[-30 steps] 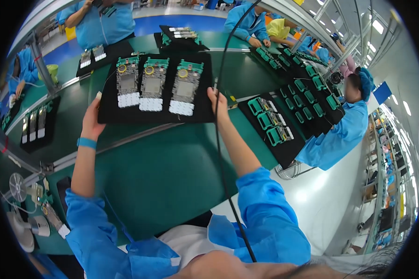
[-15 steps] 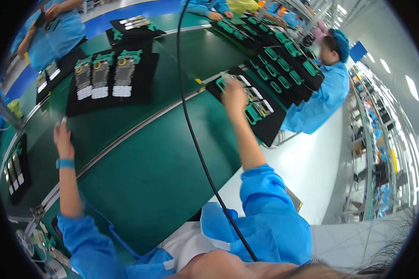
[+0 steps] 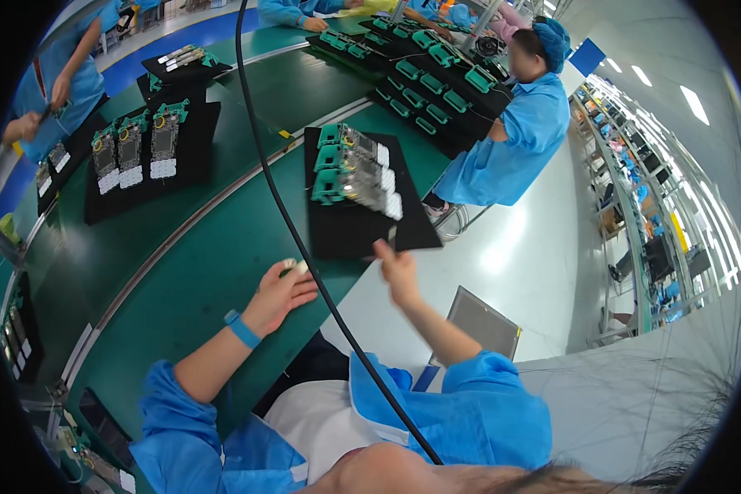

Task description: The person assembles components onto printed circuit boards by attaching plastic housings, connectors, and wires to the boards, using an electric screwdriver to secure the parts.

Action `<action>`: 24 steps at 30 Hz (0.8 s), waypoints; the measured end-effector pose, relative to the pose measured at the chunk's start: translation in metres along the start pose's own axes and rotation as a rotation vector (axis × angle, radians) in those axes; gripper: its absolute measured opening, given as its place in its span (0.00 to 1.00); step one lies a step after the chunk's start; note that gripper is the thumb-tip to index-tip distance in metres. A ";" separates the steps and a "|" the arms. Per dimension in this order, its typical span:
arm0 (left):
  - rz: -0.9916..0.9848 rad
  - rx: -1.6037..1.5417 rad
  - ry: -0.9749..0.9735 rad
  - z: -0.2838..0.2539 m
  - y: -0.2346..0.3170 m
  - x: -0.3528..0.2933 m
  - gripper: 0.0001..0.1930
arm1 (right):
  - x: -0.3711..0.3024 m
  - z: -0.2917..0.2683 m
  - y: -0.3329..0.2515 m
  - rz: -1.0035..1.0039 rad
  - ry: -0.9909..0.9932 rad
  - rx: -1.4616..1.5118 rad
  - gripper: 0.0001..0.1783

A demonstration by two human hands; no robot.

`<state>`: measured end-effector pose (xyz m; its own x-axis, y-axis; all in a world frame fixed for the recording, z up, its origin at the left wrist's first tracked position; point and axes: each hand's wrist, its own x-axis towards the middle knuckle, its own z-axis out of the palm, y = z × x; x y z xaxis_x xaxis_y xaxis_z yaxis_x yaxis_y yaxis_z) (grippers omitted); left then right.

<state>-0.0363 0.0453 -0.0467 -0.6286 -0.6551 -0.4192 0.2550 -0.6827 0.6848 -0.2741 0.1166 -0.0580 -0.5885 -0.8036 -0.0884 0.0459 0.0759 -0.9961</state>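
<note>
A black mat [image 3: 346, 232] lies at the edge of the green table and partly overhangs it. Several circuit boards [image 3: 362, 174] in green holders [image 3: 329, 185] rest on it, with white pads at their right ends. At the mat's near edge is my right hand [image 3: 399, 273], thumb and finger closed on it; the fingertips are partly blurred. My left hand [image 3: 281, 298] hovers over the green table just left of the black cable [image 3: 291, 222]. Its fingers are apart and loosely bent, with whitish covers on some tips. A blue band circles that wrist.
Another black mat [image 3: 198, 156] with three boards lies across the metal rail [image 3: 189, 216]. Dark trays of green holders [image 3: 445, 103] stand beside a co-worker in blue [image 3: 510, 144] at the far right. A second person [image 3: 66, 90] works at the far left. A grey panel [image 3: 482, 321] stands by the floor.
The black mat with boards has come nearer and away from the holder trays. My right hand has drawn back to its near edge. My left hand has come right and nearer from across the rail.
</note>
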 end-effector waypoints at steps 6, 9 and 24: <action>0.270 0.024 0.242 -0.030 0.014 -0.017 0.41 | -0.122 0.063 -0.017 0.023 -1.053 -0.222 0.14; 0.296 0.100 0.408 -0.080 0.040 -0.058 0.37 | -0.134 0.076 -0.055 -0.037 -1.164 -0.148 0.12; 0.789 0.768 0.722 -0.127 0.022 -0.148 0.14 | -0.069 0.163 -0.010 -1.043 -0.625 -0.974 0.27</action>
<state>0.1555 0.0866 -0.0454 0.0884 -0.9780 0.1888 -0.2602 0.1603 0.9521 -0.1027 0.0750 -0.0436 0.4034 -0.8330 0.3787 -0.8222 -0.5116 -0.2496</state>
